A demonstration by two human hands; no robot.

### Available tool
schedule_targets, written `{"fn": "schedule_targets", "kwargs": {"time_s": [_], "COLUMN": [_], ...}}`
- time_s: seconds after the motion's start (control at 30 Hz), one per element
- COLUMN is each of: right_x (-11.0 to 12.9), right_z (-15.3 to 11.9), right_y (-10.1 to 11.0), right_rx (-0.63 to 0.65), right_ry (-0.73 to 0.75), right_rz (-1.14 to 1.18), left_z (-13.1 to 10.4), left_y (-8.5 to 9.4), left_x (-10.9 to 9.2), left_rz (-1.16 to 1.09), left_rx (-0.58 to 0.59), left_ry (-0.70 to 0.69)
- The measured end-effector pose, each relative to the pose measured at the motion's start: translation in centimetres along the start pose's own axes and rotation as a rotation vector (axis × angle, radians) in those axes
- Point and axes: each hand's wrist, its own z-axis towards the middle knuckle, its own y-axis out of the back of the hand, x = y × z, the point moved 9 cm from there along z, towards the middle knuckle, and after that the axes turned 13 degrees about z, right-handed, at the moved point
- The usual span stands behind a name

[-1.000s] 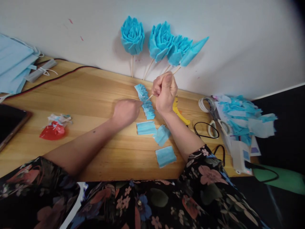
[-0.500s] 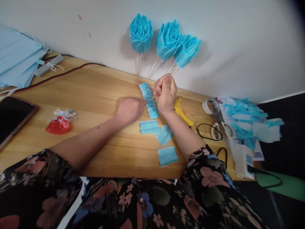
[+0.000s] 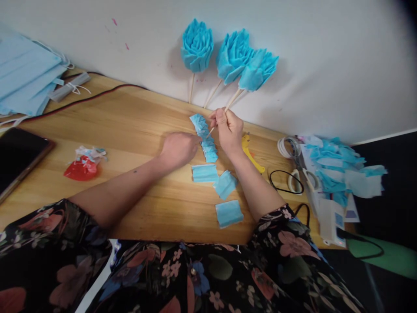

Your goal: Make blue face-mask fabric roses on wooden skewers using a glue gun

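My right hand (image 3: 230,130) is closed around a thin wooden stick (image 3: 233,99). The stick's lower tip is over a pleated blue strip (image 3: 199,125) on the wooden table, and its upper end overlaps the base of the rightmost blue flower (image 3: 257,69) in view. At the strip's left edge is my left hand (image 3: 180,150), fingers curled and index fingertip touching the strip; whatever is under the curled fingers is hidden. Nearer my body lie a blue rectangle (image 3: 204,173), a tilted blue piece (image 3: 225,184) and another rectangle (image 3: 229,213).
Two more blue flowers (image 3: 197,45) (image 3: 233,56) on sticks lean on the wall. Right: yellow glue gun (image 3: 252,155), scissors (image 3: 306,179), tape roll (image 3: 288,148), blue scraps (image 3: 332,161). Left: phone (image 3: 21,158), red bag (image 3: 83,168), stacked masks (image 3: 29,74), black-red cord (image 3: 107,90).
The stick in my right hand now shows a longer stretch above the fingers, and the hand is turned and slightly more open-looking around it. My left hand stays by the strip. The view has shifted slightly.
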Motion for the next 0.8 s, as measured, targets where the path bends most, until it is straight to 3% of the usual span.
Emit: {"fn": "schedule_targets", "kwargs": {"time_s": [0.23, 0.53, 0.8], "right_x": [-0.6, 0.6, -0.9], "right_z": [-0.4, 0.0, 0.1], "right_y": [-0.1, 0.6, -0.8], "right_rx": [-0.023, -0.111, 0.001], "right_ry": [0.009, 0.067, 0.055], "right_rz": [0.010, 0.028, -0.011], "left_z": [0.2, 0.8, 0.8], "left_y": [0.5, -0.1, -0.1], "left_x": [1.2, 1.2, 1.2], "left_rz": [-0.037, 0.111, 0.128], "left_rx": [-0.083, -0.079, -0.077], "left_ry": [0.072, 0.006, 0.007]}}
